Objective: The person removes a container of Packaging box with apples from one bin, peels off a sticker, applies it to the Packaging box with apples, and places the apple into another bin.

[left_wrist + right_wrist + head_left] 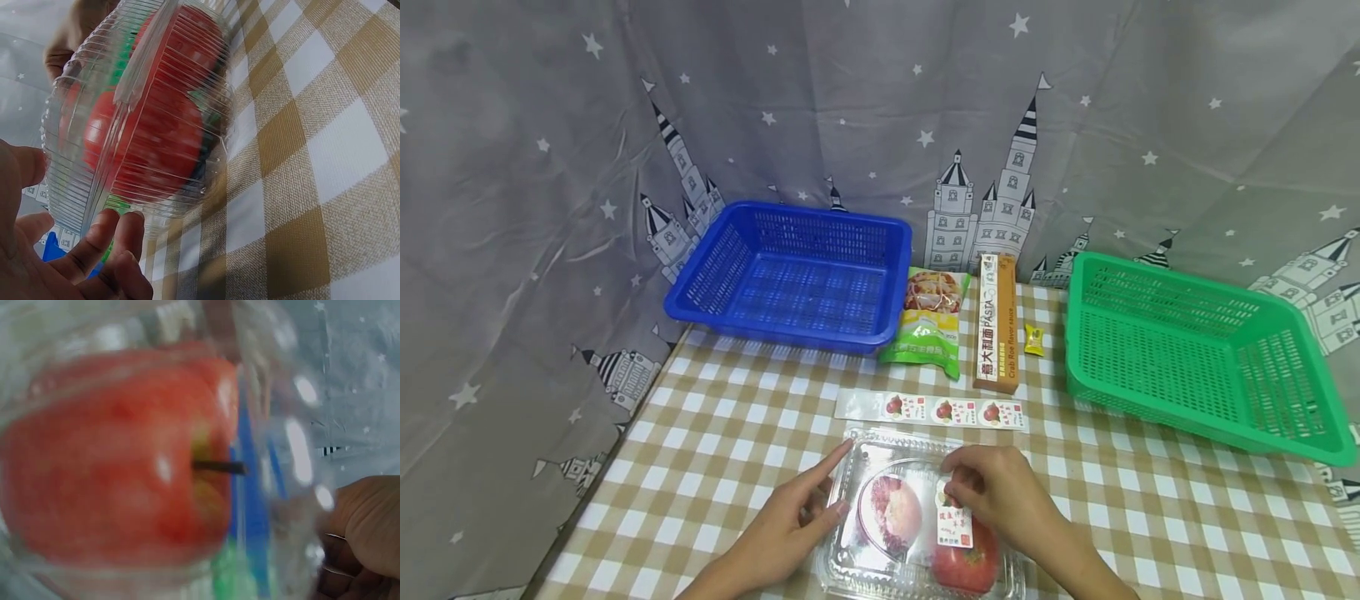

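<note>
Leftmost, the blue basket (790, 275) sits at the back of the checked tablecloth (715, 433), against the star-and-castle curtain (550, 167).

Left hand (790, 521): forearm enters from the bottom edge, angled up and to the right. Palm lies low on the cloth at the left side of the clear plastic clamshell box (880, 550). Index finger extended straight, pointing toward the box's back-left corner; thumb lies along the left rim. Fingers straight, nothing gripped. The left wrist view shows fingertips (103, 240) under the ribbed wall of the box (137, 112), touching it.

Box position: near front edge of table, centre, between the two hands. Inside: one red apple (966, 567) on the right, a paler, purplish fruit (891, 512) on the left. The right wrist view is blurred; apple (119, 456) with dark stem seen through the plastic.

Right hand (996, 492): forearm enters from bottom right, angled up and to the left. Hand rests on top of the lid, fingers curled, pinching the upper edge of a label sticker (955, 521) lying on the lid.

Just behind the box: sticker strip (932, 410) with three fruit labels. Further back: green snack bag (928, 321), pasta carton (997, 325), small yellow sweet (1034, 339). Far right: green basket (1202, 358).
</note>
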`<state>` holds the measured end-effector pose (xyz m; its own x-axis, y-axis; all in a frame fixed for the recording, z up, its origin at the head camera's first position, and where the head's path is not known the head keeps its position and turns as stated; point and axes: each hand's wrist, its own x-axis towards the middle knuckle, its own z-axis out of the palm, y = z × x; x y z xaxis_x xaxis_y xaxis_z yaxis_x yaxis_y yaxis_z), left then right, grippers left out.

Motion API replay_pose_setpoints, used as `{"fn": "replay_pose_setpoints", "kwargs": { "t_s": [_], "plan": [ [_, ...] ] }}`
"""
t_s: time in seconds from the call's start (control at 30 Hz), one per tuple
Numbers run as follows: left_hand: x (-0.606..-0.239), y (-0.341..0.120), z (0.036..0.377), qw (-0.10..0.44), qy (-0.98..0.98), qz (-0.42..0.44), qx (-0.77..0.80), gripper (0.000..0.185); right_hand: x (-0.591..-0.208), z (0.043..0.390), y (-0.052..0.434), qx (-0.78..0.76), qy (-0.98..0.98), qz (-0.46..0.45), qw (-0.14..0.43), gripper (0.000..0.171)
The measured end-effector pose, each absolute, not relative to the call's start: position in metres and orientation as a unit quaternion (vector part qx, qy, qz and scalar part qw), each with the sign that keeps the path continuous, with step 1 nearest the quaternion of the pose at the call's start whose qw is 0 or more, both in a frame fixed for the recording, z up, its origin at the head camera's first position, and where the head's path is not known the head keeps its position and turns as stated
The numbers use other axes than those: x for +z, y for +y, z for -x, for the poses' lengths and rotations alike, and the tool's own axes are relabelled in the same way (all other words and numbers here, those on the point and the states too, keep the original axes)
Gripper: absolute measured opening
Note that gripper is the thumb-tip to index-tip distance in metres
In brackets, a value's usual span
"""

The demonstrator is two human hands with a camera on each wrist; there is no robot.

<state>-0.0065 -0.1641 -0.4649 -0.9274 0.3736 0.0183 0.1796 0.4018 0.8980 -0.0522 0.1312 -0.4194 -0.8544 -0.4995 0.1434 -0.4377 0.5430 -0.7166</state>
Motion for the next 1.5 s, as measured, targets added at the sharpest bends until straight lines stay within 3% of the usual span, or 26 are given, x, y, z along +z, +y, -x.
{"fn": "replay_pose_setpoints", "kwargs": {
  "t_s": [0.37,0.53,0.73,0.93,1.13,1.27,1.5],
  "plan": [
    [-0.465,-0.164,0.007,0.094,0.832,-0.171,0.52,0.062,-0.421,0.045,0.13,-0.254,0.922,0.286,-0.063,0.017],
    [-0.465,-0.164,0.007,0.087,0.833,-0.171,0.519,0.061,-0.42,0.041,0.134,-0.209,0.931,0.29,-0.072,0.011],
    [-0.465,-0.163,0.006,0.083,0.832,-0.171,0.521,0.062,-0.421,0.036,0.143,-0.192,0.933,0.297,-0.065,0.034],
    [-0.466,-0.163,0.007,0.089,0.829,-0.17,0.525,0.062,-0.428,0.031,0.147,-0.184,0.931,0.297,-0.105,0.051],
    [-0.465,-0.163,0.007,0.091,0.828,-0.169,0.528,0.062,-0.435,0.03,0.144,-0.216,0.921,0.28,-0.167,0.031],
    [-0.464,-0.162,0.008,0.091,0.828,-0.169,0.527,0.062,-0.437,0.033,0.145,-0.215,0.925,0.262,-0.171,0.018],
    [-0.465,-0.161,0.005,0.093,0.828,-0.162,0.529,0.063,-0.439,0.039,0.153,-0.231,0.919,0.262,-0.181,0.015]
  ]
}}
